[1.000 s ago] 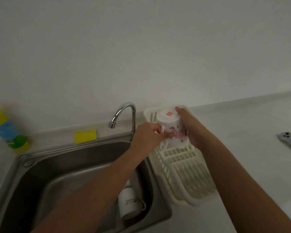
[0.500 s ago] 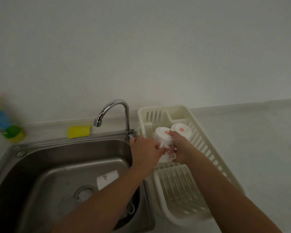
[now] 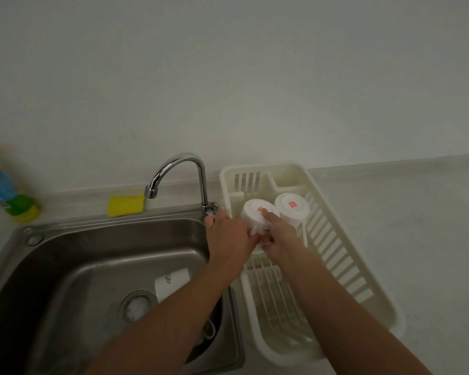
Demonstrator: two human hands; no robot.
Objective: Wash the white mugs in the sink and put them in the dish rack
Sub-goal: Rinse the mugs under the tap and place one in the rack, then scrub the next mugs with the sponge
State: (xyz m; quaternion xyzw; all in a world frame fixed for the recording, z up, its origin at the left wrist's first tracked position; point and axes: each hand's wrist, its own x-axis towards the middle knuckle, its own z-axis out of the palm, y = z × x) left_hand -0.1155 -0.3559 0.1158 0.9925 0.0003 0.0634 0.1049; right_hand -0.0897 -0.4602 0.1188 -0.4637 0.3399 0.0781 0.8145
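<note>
Left hand [image 3: 229, 236], right hand [image 3: 279, 236] clasp the upturned white ceramic mug [image 3: 256, 213] (mouth down, presumably to drain). Cream plastic dish rack [image 3: 363, 266] below.

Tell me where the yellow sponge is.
Head view, left of centre: the sponge lies on the counter behind the sink, just left of the tap.

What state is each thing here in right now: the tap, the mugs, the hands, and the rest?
Tap, off, no water running.
Held mug, upside down at the rack.
Left hand, gripping the held mug.
Right hand, gripping the held mug.
Second mug, upside down in the rack.
Sink mug, on its side in the sink.
Sponge, lying behind the sink.
</note>
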